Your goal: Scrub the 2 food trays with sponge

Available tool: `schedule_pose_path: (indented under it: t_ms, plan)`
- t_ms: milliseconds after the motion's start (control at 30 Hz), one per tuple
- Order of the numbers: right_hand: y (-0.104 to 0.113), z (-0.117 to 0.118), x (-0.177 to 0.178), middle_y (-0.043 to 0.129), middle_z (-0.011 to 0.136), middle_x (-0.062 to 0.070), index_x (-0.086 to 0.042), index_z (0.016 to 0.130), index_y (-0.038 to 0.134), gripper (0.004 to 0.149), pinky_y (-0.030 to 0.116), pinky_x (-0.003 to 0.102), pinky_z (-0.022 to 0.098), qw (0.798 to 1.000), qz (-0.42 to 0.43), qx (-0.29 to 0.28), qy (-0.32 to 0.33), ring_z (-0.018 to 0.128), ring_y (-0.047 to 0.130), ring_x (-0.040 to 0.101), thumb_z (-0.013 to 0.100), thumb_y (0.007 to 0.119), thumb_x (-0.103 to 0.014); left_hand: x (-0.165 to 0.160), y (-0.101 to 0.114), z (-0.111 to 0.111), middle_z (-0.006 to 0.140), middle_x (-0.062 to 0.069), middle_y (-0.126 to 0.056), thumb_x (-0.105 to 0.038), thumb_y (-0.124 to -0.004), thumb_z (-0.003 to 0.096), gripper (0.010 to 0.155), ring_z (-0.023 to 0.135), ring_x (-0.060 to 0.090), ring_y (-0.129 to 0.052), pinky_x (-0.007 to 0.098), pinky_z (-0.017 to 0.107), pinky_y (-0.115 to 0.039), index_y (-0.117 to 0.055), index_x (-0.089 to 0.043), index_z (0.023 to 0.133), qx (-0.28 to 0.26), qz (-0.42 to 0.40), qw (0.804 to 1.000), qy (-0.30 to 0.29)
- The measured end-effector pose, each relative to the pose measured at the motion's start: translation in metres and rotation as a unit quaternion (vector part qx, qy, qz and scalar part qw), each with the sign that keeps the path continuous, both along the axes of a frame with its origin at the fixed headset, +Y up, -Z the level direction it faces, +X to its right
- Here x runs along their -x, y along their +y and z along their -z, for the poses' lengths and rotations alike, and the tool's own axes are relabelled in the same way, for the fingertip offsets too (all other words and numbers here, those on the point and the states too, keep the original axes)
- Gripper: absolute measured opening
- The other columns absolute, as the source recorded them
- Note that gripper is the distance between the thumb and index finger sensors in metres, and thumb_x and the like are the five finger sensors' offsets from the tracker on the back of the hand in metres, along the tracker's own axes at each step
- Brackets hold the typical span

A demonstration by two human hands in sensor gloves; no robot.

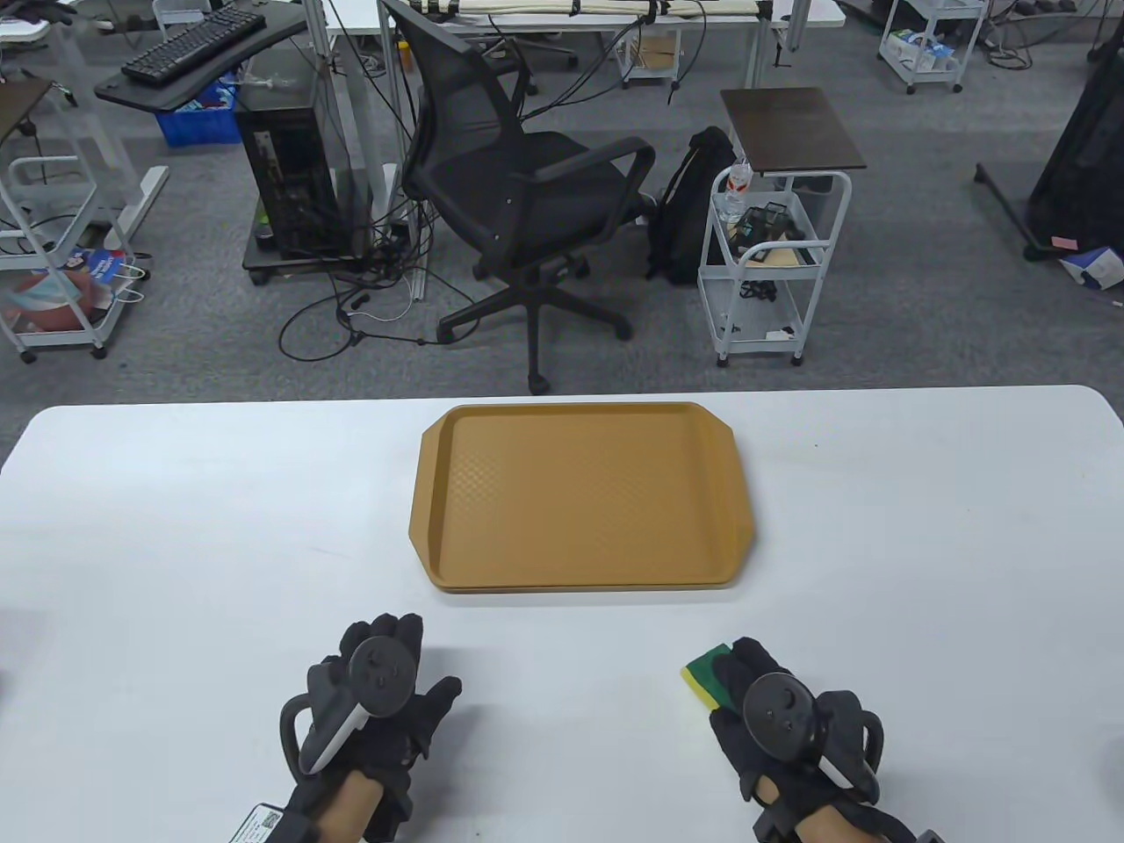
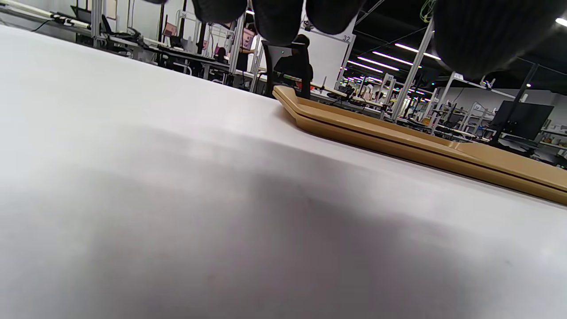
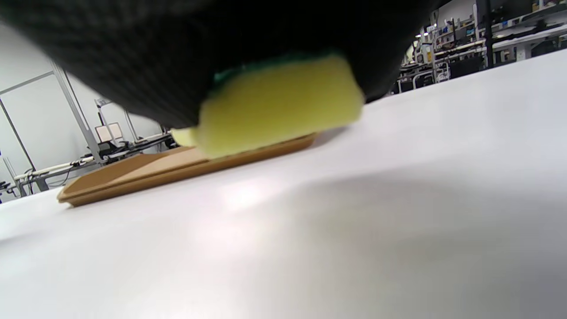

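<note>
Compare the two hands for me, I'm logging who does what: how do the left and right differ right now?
The right hand grips the yellow-green sponge; the left hand holds nothing. The left hand's fingers hang free above the table, while the right's wrap the sponge. Both wear black gloves with trackers and sit short of the stacked trays.

overhead table view; both low wrist views toward shared stacked trays (image 1: 580, 500)
</note>
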State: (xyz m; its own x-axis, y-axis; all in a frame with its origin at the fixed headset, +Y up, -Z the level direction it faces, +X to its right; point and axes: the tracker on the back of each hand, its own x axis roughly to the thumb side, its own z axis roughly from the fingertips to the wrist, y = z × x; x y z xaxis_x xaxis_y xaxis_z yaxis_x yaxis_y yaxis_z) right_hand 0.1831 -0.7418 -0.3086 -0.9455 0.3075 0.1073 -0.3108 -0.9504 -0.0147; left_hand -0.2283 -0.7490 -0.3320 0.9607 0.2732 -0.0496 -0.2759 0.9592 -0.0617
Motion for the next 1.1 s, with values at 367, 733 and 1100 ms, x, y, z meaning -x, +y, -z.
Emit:
schedule_pose_path:
  t_ms: [367, 733, 1100]
  plan:
    - [-0.026, 0.007, 0.008, 0.065, 0.107, 0.012, -0.023, 0.091, 0.078, 0.052, 0.082, 0.043, 0.068, 0.999, -0.039, 0.033, 0.007, 0.091, 0.084, 0.032, 0.043, 0.092, -0.037, -0.001, -0.001, -0.001, 0.120, 0.006, -0.046, -0.067, -0.076, 0.0403, 0.086, 0.113, 0.044, -0.042, 0.068, 0.077, -0.040, -0.049, -0.031, 0.113, -0.002, 0.018, 1.000, -0.012]
    - [-0.019, 0.005, 0.007, 0.061, 0.110, 0.010, -0.023, 0.093, 0.080, 0.055, 0.069, 0.056, 0.071, 0.998, -0.049, 0.037, 0.014, 0.095, 0.072, 0.039, 0.044, 0.090, -0.044, -0.002, -0.001, -0.001, 0.120, 0.006, -0.046, -0.067, -0.076, 0.0405, 0.086, 0.113, 0.044, -0.043, 0.068, 0.077, -0.040, -0.049, -0.031, 0.113, 0.000, 0.026, 1.000, -0.012]
    - [0.010, -0.005, -0.005, 0.059, 0.111, 0.010, -0.024, 0.097, 0.075, 0.062, 0.064, 0.061, 0.073, 1.000, 0.006, -0.022, 0.005, 0.099, 0.067, 0.040, 0.043, 0.087, -0.051, -0.002, -0.001, -0.001, 0.120, 0.006, -0.047, -0.067, -0.076, 0.0403, 0.086, 0.113, 0.044, -0.043, 0.068, 0.076, -0.040, -0.050, -0.031, 0.113, -0.002, 0.028, 0.999, -0.014]
